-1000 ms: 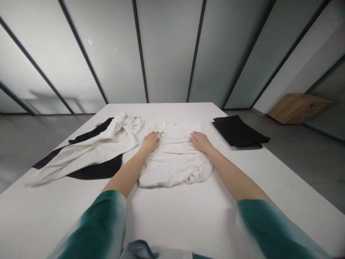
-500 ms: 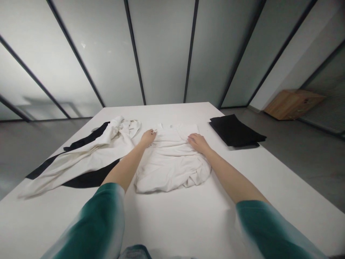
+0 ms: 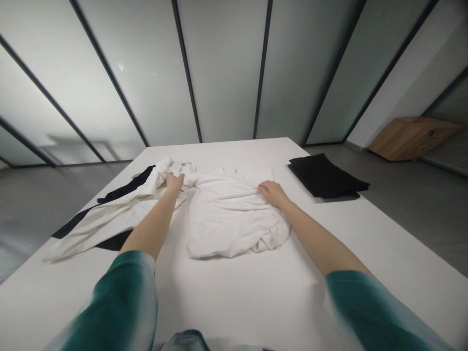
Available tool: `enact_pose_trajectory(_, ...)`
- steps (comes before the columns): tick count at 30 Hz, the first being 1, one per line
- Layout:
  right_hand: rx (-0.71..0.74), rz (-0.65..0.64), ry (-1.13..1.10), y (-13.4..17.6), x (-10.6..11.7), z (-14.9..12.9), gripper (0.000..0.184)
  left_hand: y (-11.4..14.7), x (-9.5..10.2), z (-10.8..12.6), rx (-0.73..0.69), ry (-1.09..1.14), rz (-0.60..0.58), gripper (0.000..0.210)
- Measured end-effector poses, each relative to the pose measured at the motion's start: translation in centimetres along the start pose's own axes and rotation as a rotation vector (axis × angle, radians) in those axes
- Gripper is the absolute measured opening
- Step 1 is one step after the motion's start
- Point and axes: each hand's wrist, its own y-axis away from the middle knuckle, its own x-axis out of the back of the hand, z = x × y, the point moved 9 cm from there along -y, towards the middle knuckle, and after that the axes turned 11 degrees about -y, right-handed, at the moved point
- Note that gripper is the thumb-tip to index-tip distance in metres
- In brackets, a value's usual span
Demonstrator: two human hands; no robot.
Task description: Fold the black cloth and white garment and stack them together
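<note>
A white shirt (image 3: 234, 219) lies wrinkled on the white table, its neckline toward the far side. My left hand (image 3: 174, 182) is closed on the shirt's left sleeve, which stretches out sideways from the body. That hand is right beside a heap of white clothing (image 3: 139, 202) on the left. Over on the shirt's right side, my right hand (image 3: 272, 193) lies on the cloth with its fingers extended, and creases run across the fabric toward it.
Black cloth (image 3: 135, 185) shows around the white heap at left. A folded black stack of cloth (image 3: 325, 175) lies near the table's right edge. Beyond the table (image 3: 234, 297) stand frosted panels (image 3: 226, 73) and a wooden cabinet (image 3: 411, 139) on the floor.
My left hand has moved left with the sleeve, drawing it out from the shirt toward the white heap. My right hand stays on the shirt's right side.
</note>
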Motion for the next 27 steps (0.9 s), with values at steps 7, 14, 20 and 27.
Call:
enact_pose_trajectory(7,0.042,-0.064,0.087,0.6,-0.4,-0.8,0.044,3.1,-3.8,2.8,-0.212,-0.612,-0.120,0.058)
enact_pose_trajectory(14,0.034,-0.125,0.156,0.7,-1.5,-0.6,0.060,8.2,-4.9,8.6,-0.758,-0.704,-0.059,0.052)
enact_pose_trajectory(20,0.039,-0.173,0.157,0.8,-1.8,-0.7,0.061,14.2,-8.6,9.4,-1.064,-0.766,-0.315,0.049)
enact_pose_trajectory(27,0.035,-0.148,0.120,0.8,-1.3,-0.8,0.057,16.8,-7.5,9.5,-1.071,-0.721,-0.416,0.043)
